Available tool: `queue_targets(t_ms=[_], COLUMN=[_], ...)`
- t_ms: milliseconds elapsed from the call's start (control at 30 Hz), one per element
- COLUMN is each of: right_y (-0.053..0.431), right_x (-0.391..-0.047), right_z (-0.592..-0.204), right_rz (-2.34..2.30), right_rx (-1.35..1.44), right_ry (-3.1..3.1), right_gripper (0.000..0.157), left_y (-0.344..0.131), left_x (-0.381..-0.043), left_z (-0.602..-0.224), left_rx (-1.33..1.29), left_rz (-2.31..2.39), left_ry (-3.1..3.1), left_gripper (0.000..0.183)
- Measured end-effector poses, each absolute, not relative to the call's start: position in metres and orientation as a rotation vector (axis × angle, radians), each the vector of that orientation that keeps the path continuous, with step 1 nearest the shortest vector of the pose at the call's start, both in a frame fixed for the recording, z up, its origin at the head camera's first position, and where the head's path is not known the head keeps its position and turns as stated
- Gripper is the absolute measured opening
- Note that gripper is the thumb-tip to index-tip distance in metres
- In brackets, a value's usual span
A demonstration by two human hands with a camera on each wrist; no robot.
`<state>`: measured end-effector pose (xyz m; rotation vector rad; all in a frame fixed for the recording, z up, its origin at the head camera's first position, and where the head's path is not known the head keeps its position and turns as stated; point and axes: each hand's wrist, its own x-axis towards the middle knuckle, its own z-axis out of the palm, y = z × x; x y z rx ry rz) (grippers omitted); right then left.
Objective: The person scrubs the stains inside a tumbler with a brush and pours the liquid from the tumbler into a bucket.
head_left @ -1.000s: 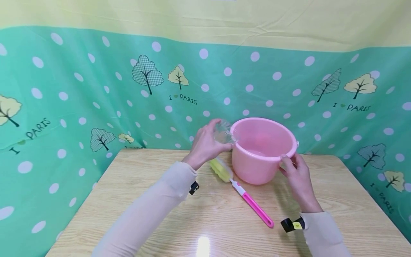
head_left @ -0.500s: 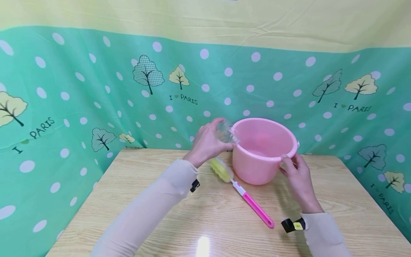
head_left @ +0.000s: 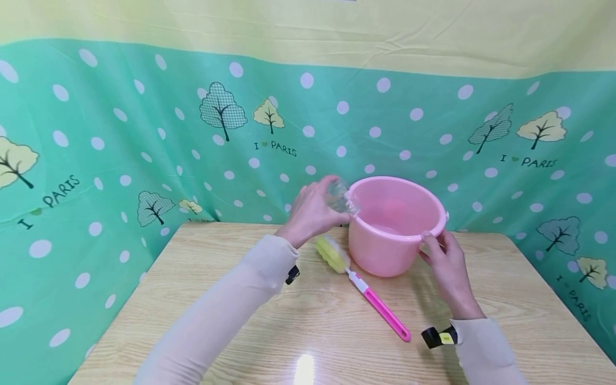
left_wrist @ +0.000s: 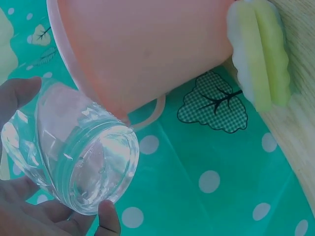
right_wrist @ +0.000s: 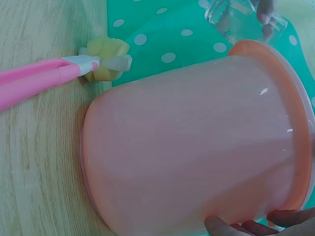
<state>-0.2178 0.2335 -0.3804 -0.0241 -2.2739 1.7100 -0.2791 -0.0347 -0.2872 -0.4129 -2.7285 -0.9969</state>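
Observation:
A clear glass cup (head_left: 339, 199) is tipped on its side at the left rim of the pink bucket (head_left: 382, 254). My left hand (head_left: 312, 213) grips it, thumb and fingers spread round its wall. Seen from the left wrist, the cup (left_wrist: 93, 157) is transparent, with one round end turned to the camera. On the bucket's right side, my right hand (head_left: 445, 264) holds the rim, thumb on top and fingers against the outside. The bucket stands upright on the table. In the right wrist view its wall (right_wrist: 187, 137) fills the middle, with fingertips at the lower edge.
A sponge bottle brush with a pink handle (head_left: 387, 315) lies before the bucket, its yellow-and-white head (head_left: 332, 254) beside the bucket's base and under my left wrist. Behind the wooden table (head_left: 231, 321) hangs a green dotted cloth (head_left: 260, 176).
My left hand has shifted very slightly up and to the right with the cup, which stays tipped at the rim. The right hand, bucket and brush have kept their places.

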Motion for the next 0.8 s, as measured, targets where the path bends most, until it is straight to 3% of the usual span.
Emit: queue_targets(t_ms=[800], right_y=[0.2326], right_x=[-0.2173], right_z=[-0.3785], right_rz=[1.711], right_rx=[-0.035], right_ry=[-2.276], right_gripper=[0.066], left_y=[-0.0316], left_x=[-0.2799], left_z=[-0.281], left_rx=[-0.413], left_rz=[-0.905], left_ry=[-2.769], left_gripper=[0.09])
